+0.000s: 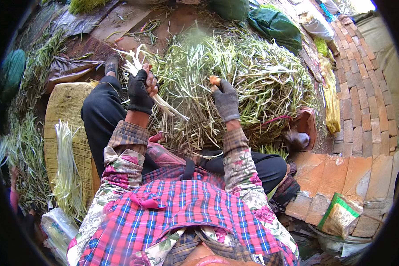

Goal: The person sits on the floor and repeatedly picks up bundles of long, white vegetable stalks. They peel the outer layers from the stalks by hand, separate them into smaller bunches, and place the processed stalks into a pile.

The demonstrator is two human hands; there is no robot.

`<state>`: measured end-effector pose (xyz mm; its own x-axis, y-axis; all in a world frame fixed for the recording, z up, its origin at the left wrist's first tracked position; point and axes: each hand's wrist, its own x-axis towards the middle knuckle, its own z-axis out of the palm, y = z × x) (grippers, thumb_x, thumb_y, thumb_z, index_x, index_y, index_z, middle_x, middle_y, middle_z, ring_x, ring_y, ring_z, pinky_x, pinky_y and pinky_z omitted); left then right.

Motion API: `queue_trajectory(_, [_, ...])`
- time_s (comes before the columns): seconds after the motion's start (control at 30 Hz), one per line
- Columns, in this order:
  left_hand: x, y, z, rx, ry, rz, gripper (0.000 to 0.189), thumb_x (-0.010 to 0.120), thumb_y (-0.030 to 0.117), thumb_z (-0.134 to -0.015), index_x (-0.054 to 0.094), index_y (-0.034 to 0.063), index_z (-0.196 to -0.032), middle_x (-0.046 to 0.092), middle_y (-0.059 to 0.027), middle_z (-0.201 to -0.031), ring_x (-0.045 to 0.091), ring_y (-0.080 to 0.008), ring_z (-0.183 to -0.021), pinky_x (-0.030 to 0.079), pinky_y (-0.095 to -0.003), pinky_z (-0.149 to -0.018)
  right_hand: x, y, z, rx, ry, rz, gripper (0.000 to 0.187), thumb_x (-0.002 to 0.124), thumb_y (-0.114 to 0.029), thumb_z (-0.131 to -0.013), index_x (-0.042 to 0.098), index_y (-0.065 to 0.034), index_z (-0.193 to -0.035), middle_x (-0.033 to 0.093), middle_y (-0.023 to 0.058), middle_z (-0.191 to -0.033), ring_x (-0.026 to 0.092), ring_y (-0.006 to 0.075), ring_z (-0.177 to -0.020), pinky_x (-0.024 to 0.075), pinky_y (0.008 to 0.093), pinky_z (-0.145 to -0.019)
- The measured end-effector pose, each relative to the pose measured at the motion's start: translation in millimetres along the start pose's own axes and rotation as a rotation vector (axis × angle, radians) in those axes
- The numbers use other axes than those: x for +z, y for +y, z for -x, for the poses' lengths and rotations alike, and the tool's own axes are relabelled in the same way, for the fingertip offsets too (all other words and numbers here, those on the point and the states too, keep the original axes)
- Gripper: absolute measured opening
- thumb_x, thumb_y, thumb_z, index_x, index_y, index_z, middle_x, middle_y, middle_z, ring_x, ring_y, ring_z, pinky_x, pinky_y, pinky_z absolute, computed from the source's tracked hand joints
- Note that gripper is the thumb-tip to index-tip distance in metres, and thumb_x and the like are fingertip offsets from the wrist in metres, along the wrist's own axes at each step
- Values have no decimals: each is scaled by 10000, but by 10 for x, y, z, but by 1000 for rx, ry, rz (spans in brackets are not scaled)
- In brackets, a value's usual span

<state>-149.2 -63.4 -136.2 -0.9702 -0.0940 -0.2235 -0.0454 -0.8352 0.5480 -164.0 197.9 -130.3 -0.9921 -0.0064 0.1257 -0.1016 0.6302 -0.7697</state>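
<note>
My left hand (143, 87), in a black fingerless glove, is closed around a small bunch of pale stalks (168, 105). Their ends fan out above the fist and point down to the right below it. My right hand (224, 98), in a grey fingerless glove, is over the big heap of green and whitish stalks (269, 83) in front of me. Its thumb and forefinger are bent close together; whether anything thin is between them cannot be told. A bundle of pale yellow-green stalks (68, 169) lies on a yellow woven sack (58, 113) at the left.
Green sacks (276, 28) stand behind the heap, and a white sack (316, 25) is farther right. Brick paving (362, 99) runs along the right side, with a green and white bag (340, 214) low down. At the far left, a person's arm (14, 186) shows beside more stalks.
</note>
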Motion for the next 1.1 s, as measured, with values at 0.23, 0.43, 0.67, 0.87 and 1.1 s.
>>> queue_trajectory(0.23, [-383,-111,-180,30,221,-86,89,521,173,-922,515,90,-891,370,23,-471,301,-82,-318,241,-236,-288,904,161,-339,-327,-271,552,264,695,-127,-757,652,-162,-1015,633,53,-1096,601,228,-996,470,294,-904])
queue_trajectory(0.43, [-578,61,-215,34,249,-49,74,519,162,-917,525,92,-896,369,29,-474,296,-78,-308,237,-229,-280,12,980,-101,379,-207,933,341,653,-282,-801,625,-340,-1136,627,38,-1125,612,229,-943,490,344,-818])
queue_trajectory(0.67, [-529,25,-182,3,187,-83,67,525,150,-914,516,84,-917,360,36,-476,281,-65,-314,233,-220,-288,-216,924,-176,316,37,768,299,662,-278,-763,649,-197,-1050,643,120,-1026,600,297,-954,467,395,-841])
queue_trajectory(0.87, [-550,66,-154,-1,177,-100,98,528,168,-918,512,74,-939,357,34,-475,284,-64,-316,233,-217,-289,208,484,-332,43,81,417,204,657,-233,-810,668,-86,-952,664,134,-904,638,265,-814,498,349,-741])
queue_trajectory(1.1, [-461,-143,-130,-53,209,-114,93,531,167,-914,502,83,-941,358,36,-475,291,-64,-317,239,-221,-285,447,779,-330,650,-394,853,263,573,-405,-855,649,-189,-982,671,97,-941,646,246,-805,496,403,-797])
